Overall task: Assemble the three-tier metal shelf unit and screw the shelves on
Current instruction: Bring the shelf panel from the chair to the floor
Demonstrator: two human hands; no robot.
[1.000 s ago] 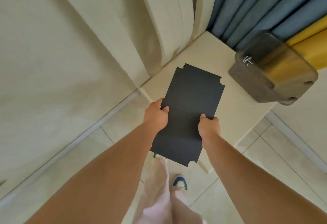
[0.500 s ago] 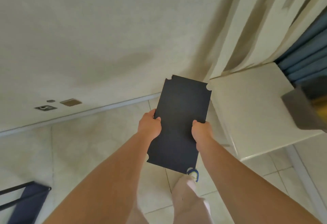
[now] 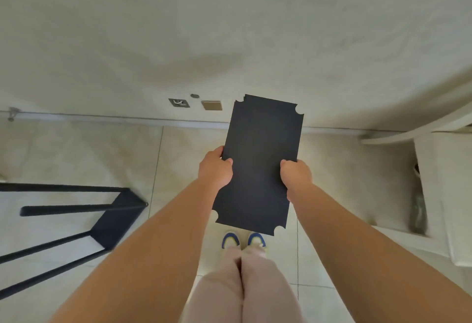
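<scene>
Head view: shoes at 6 o'clock on tiled floor. Left hand and right hand each grip a long edge of the black shelf panel, held flat at centre. Black shelf frame lies at 8 o'clock. Wall sockets at 11 o'clock.

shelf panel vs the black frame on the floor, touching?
Apart. The head view shows the shelf panel held up in the left hand and right hand, with bare floor tile between it and the black frame.
</scene>
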